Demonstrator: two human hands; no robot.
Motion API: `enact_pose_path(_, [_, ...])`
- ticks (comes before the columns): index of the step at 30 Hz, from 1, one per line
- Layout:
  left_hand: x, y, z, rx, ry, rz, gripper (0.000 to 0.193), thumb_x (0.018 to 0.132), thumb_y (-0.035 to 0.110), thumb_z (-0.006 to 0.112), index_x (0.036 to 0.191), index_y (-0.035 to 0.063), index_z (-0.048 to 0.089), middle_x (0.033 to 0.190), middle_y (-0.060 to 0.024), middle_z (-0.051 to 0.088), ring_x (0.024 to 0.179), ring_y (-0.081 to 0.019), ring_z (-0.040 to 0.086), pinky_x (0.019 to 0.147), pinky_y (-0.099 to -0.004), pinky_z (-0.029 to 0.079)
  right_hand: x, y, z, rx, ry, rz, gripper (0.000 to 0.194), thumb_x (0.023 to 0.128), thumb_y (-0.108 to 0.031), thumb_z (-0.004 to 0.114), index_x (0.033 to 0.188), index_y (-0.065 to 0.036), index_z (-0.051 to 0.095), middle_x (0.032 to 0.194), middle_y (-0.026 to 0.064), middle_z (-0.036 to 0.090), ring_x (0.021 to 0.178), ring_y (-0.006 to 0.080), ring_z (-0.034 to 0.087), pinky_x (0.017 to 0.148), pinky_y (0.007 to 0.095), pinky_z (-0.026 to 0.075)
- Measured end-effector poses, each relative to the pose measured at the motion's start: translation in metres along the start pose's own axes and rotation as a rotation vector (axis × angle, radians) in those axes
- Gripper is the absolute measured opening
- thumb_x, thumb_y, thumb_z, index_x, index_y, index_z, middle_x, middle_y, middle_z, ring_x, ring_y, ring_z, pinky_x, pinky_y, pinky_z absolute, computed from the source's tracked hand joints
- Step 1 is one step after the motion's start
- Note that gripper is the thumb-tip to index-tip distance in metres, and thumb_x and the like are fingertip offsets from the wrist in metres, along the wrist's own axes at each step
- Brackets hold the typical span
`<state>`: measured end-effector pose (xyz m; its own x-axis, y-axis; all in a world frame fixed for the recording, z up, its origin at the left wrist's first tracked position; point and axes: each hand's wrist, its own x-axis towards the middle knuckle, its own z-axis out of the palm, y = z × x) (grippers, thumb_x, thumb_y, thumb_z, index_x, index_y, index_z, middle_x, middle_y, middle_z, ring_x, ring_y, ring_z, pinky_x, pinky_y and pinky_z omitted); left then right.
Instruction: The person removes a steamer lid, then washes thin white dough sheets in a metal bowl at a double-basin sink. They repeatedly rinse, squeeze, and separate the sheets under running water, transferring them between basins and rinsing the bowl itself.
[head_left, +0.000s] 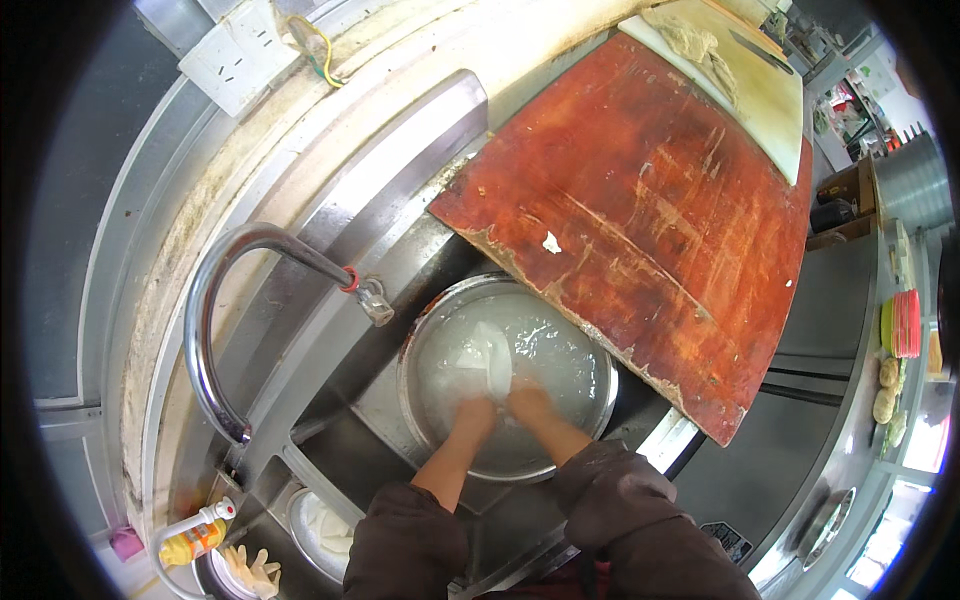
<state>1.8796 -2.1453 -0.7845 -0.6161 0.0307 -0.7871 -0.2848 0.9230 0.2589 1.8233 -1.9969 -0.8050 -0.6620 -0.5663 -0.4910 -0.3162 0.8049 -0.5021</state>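
Note:
A round metal basin (611, 401) full of cloudy water sits in the stainless steel sink. Both hands reach into it side by side, wrists near the surface and fingers blurred by the water. A limp white piece (493, 352), perhaps cloth or thin sheet food, floats just beyond them. My left hand (476, 416) is at the lower left of that piece. Close to its lower end is my right hand (529, 401). Whether either hand grips the white piece cannot be made out.
A curved chrome faucet (196, 322) arches in from the left. Right of the basin, a worn red board (637, 217) overhangs its rim, bearing a white cutting board (780, 112) with a knife (761, 52). At lower left are another bowl (304, 517), a rubber glove (255, 574) and a yellow bottle (180, 546).

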Motion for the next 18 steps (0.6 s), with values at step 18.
enact_pose_path(18, [-0.403, 0.064, -0.266, -0.74, 0.806, 0.494, 0.027, 0.093, 0.013, 0.054, 0.114, -0.001, 0.063, 0.104, -0.0167, 0.069, 0.098, -0.0308, 0.066, 0.087, -0.0357, 0.048, -0.246, -0.236, -0.369, 0.486, 0.383, -0.542, 0.034, 0.1, -0.029, 0.045, 0.083, -0.003, 0.059, 0.079, 0.0223, 0.059, 0.077, 0.0446, 0.057, 0.068, 0.0515, 0.045])
